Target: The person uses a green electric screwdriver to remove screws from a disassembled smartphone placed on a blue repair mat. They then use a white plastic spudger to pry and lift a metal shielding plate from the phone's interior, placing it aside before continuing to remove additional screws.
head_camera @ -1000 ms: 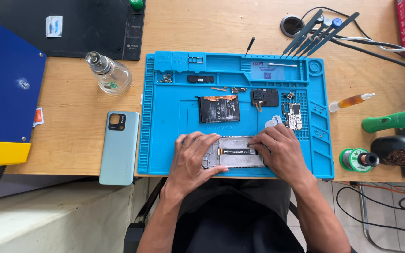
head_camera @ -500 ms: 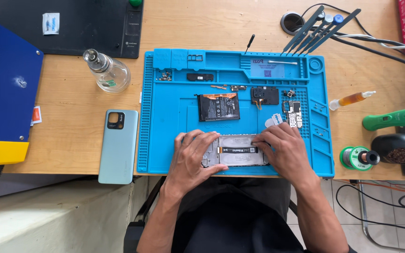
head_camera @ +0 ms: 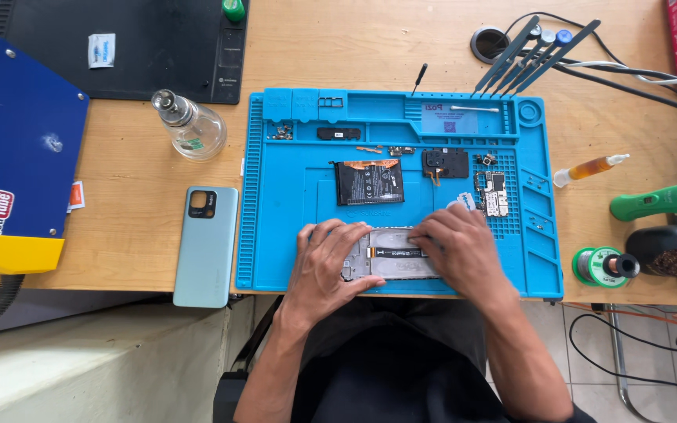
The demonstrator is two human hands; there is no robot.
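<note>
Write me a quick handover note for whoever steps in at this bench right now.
Left hand and right hand both rest on the opened phone body, at the near edge of the blue mat.
Already out and lying on the mat: battery, black cover piece, circuit board.
The back cover lies on the table left of the mat.
The phone body is still open, with those parts out of it.
</note>
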